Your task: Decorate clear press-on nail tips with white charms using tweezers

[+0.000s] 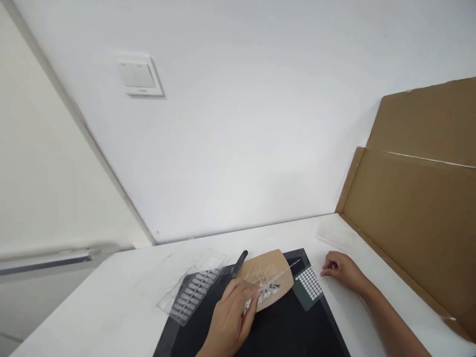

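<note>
My left hand (231, 312) is over a tan tray (283, 265), its fingers closed round a thin clear stick (278, 276) that points up to the right. Small white and dark bits (268, 292) lie in the tray below it. To the right, my right hand (342, 270) is curled with thumb and fingers together, just off a green card (305, 295) bearing rows of white dots (310, 282). Whether anything is pinched there is too small to tell. Left of the tray lies a clear plastic case (189, 296) of pale nail tips (204, 278).
A black mat (286, 327) lies under these things on the white table (107, 302). Beyond my left hand juts a black handle (239, 264). A clear lid-like piece (334, 237) sits near the wall. Brown cardboard (416, 213) stands along the right side.
</note>
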`<state>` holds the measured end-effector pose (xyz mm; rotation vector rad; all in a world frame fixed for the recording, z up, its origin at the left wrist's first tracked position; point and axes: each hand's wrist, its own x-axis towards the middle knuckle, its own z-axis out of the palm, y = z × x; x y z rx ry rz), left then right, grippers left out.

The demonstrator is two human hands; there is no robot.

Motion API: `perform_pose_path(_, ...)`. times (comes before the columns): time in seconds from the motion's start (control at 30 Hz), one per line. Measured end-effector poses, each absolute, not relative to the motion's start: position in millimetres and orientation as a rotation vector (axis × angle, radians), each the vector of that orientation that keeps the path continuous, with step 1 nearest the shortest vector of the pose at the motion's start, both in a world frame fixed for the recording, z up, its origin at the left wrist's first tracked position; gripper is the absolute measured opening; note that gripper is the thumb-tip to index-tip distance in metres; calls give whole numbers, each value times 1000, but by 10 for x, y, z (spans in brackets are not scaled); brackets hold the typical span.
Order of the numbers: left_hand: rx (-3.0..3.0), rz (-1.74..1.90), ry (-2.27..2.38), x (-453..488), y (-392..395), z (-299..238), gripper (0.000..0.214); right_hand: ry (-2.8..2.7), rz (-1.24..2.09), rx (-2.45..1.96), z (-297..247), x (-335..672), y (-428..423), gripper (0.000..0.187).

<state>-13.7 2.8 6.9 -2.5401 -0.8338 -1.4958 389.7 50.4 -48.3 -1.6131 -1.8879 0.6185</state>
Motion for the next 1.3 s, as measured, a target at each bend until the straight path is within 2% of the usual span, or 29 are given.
perform_pose_path(0.27, -2544, -1475, -810, -133, 41, 88, 26, -1862, 666, -1612, -500, 3905, 511, 25)
perform_pose_path(0.77, -2545, -1409, -816, -142, 91, 29, 23, -1850, 663, -1550, -450, 3898, 492, 17)
perform_pose_path(1.3, -2549, -1362, -838, -137, 94, 57, 21, -1932, 569, -1550, -525, 3927, 518, 25)
